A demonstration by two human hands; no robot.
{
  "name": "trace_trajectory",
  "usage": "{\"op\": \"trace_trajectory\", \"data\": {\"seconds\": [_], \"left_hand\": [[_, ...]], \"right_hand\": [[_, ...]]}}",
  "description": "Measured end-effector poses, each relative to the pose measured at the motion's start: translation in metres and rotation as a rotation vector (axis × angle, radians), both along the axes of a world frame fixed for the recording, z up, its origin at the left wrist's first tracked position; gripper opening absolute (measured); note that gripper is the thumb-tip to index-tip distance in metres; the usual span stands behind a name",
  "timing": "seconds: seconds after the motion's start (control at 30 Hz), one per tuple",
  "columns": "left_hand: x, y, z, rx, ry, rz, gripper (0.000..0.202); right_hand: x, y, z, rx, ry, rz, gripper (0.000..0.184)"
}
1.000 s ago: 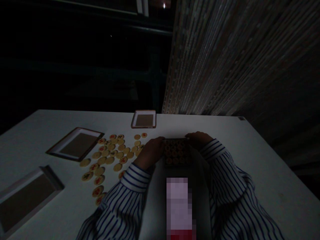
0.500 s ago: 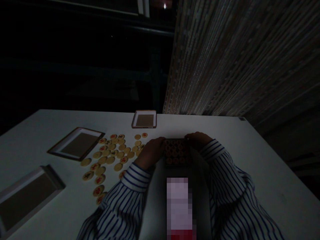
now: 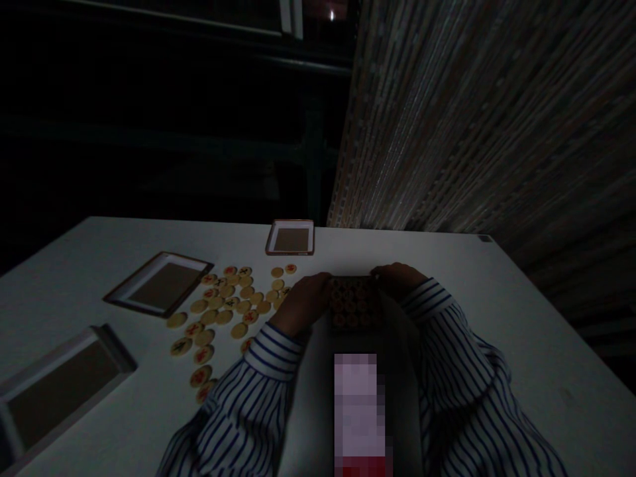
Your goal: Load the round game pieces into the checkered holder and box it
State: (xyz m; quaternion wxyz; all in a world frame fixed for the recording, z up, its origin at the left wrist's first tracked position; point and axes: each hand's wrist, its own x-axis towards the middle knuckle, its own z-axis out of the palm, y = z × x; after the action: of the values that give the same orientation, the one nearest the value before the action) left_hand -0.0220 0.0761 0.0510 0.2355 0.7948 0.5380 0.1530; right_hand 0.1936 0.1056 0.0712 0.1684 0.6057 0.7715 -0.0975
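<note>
Between my hands is a small dark box (image 3: 356,326) with round Chinese chess pieces (image 3: 350,305) set in rows inside it. My left hand (image 3: 309,299) grips the box's left edge, its fingers curled at the far left corner. At the far right corner my right hand (image 3: 400,278) has its fingers closed on the rim. Dim light hides the fingertips in part. Loose Chinese chess pieces (image 3: 224,317) lie scattered left of my left hand, some showing red or black characters, others plain.
A shallow open box part (image 3: 209,267) lies tilted behind the loose pieces. Another small one (image 3: 290,254) stands near the far edge of the white table (image 3: 497,331). A longer open tray (image 3: 115,348) is at the near left. A string curtain (image 3: 422,132) hangs beyond the table.
The whole view has shifted slightly, so things appear a little farther right. Both hands keep their grip on the box, and the loose pieces lie as before.
</note>
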Motion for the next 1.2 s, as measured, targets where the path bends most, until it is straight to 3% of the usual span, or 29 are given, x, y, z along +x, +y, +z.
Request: {"op": "trace_trajectory", "data": {"seconds": [0.5,0.8,1.2], "left_hand": [[-0.006,-0.003,0.005,0.076,-0.033,0.028,0.036],[-0.01,-0.014,0.019,0.157,-0.028,0.071,0.036],[-0.033,-0.034,0.036,0.237,-0.036,0.205,0.036]], "right_hand": [[-0.004,-0.008,0.015,0.099,0.037,0.016,0.039],[-0.007,-0.018,0.024,0.185,0.079,0.091,0.037],[-0.011,-0.027,0.035,0.213,0.113,0.137,0.036]]}}
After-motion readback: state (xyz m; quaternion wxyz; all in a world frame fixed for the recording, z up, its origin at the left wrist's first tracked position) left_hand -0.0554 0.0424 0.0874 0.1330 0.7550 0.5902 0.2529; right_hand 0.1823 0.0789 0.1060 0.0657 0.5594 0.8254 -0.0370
